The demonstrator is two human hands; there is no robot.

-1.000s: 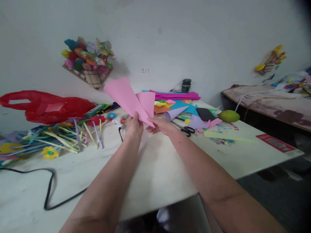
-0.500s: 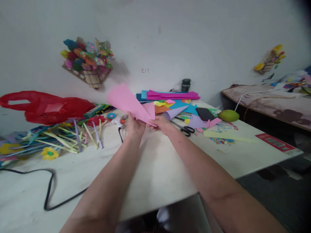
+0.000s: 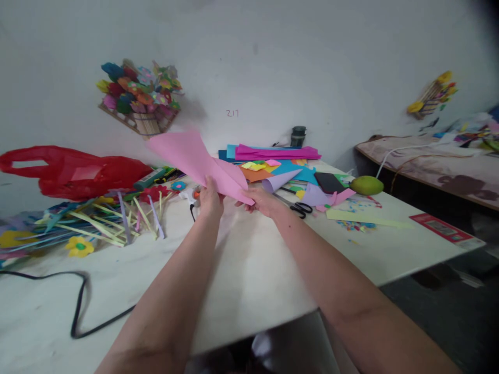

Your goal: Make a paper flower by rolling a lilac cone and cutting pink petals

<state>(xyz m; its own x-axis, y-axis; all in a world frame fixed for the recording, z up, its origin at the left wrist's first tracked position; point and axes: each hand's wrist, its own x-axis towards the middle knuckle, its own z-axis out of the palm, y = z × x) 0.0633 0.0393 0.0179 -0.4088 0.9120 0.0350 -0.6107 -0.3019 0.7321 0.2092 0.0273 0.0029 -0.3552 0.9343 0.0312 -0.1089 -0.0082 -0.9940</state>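
Note:
A pink paper sheet (image 3: 195, 158), partly curled toward a cone, is held above the table between both hands. My left hand (image 3: 211, 200) grips its lower edge near the middle, thumb on top and the other fingers underneath. At the narrow right end my right hand (image 3: 261, 201) pinches the paper; some of its fingertips show below. Just left of my left hand lies a white glue gun (image 3: 189, 195) with a black cord. Black-handled scissors (image 3: 300, 209) rest right of my right hand, near a rolled lilac paper cone (image 3: 283, 179).
A red plastic bag (image 3: 86, 174) and several paper strips (image 3: 105, 221) cover the table's left side. Folded magenta paper (image 3: 276, 152), a dark phone-like slab (image 3: 328, 183) and a green mango-like fruit (image 3: 366, 185) lie at the back and right. A black cable (image 3: 80, 301) crosses the front left.
The pink paper's wide end has swung left and opened out flatter. My left hand has shifted slightly left with it; my right hand stays nearly in place at the narrow end.

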